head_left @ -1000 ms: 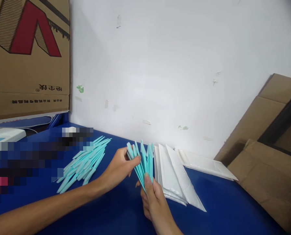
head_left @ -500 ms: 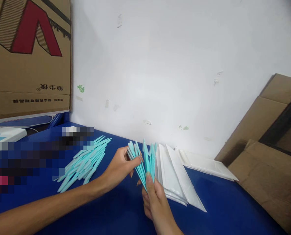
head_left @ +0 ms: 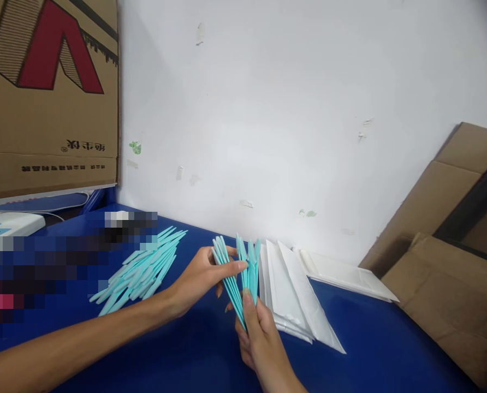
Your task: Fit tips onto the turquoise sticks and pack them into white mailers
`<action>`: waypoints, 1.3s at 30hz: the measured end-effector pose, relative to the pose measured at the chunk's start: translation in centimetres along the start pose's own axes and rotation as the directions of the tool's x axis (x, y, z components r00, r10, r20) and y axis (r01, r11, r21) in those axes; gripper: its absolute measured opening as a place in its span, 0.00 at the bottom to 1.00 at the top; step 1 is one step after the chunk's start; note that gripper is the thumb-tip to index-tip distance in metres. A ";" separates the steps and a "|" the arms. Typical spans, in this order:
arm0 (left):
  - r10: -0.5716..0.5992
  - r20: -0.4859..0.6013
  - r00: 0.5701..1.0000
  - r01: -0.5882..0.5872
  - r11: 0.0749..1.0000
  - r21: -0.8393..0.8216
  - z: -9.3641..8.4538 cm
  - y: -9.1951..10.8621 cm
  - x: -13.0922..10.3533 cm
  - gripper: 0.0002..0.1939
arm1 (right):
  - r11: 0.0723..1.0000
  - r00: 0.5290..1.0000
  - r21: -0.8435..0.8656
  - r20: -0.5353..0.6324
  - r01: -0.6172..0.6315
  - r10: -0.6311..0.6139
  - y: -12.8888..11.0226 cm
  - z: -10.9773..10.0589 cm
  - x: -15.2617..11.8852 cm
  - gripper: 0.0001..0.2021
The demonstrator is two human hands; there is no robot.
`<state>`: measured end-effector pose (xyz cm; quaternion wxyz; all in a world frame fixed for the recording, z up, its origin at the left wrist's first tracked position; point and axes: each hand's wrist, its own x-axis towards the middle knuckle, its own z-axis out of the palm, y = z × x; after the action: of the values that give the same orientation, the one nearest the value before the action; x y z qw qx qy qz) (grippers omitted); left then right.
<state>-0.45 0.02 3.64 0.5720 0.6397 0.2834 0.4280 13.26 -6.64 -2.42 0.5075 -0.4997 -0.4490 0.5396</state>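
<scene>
Several thin turquoise sticks with flattened ends stand fanned out in front of me, split into a left bunch (head_left: pixel 230 275) and a right bunch (head_left: pixel 251 267). My right hand (head_left: pixel 257 330) is closed round their lower ends, thumb on top. My left hand (head_left: pixel 206 275) has its fingers behind the left bunch, and its thumb reaches across to the right bunch. A loose pile of the same turquoise sticks (head_left: pixel 143 273) lies on the blue table (head_left: pixel 165 349) to the left. White flat packets (head_left: pixel 288 289) lie just right of the held sticks.
More white packets (head_left: pixel 350 275) rest against the wall at the table's back right. Cardboard (head_left: pixel 452 295) leans at the right edge. A large printed box (head_left: pixel 51 120) stands upper left, above a white power strip (head_left: pixel 12 224). Part of the left side is pixelated.
My left thumb has moved right, from the left bunch over to the right bunch. The right bunch has shifted slightly left. My right hand has hardly moved.
</scene>
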 end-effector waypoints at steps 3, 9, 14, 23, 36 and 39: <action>-0.014 0.053 0.998 0.014 1.000 0.010 -0.3 0.2 0.1 0.11 | 1.000 1.000 -0.019 0.021 -0.015 0.016 0.1 -0.2 0.1 0.38; -0.105 0.134 0.985 0.116 0.990 -0.079 -0.7 0.0 0.1 0.10 | 0.996 0.995 -0.087 0.090 -0.024 0.032 -0.2 -0.5 -0.1 0.39; -0.124 0.093 0.988 0.133 0.987 -0.095 -0.5 -0.6 0.1 0.10 | 0.998 0.997 -0.057 0.069 -0.039 0.043 -0.5 -0.3 -0.3 0.36; -0.155 0.028 0.987 0.157 0.951 -0.266 1.2 -1.2 -0.5 0.17 | 0.996 0.995 0.009 0.023 -0.094 0.093 -1.3 0.0 -0.5 0.35; -0.197 -0.369 0.908 0.041 0.920 -0.390 0.8 -0.7 0.7 0.14 | 0.992 0.990 0.019 0.072 -0.122 0.120 -1.1 -0.3 0.6 0.43; -0.140 -0.454 0.880 -0.082 0.896 -0.435 -1.5 0.5 2.2 0.09 | 0.983 0.976 -0.124 0.150 -0.139 0.157 -1.5 -0.4 0.4 0.42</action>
<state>-0.81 2.56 4.55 0.6218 0.3642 0.3196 0.6153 13.84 -6.09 -1.01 0.3996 -0.5149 -0.4792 0.5878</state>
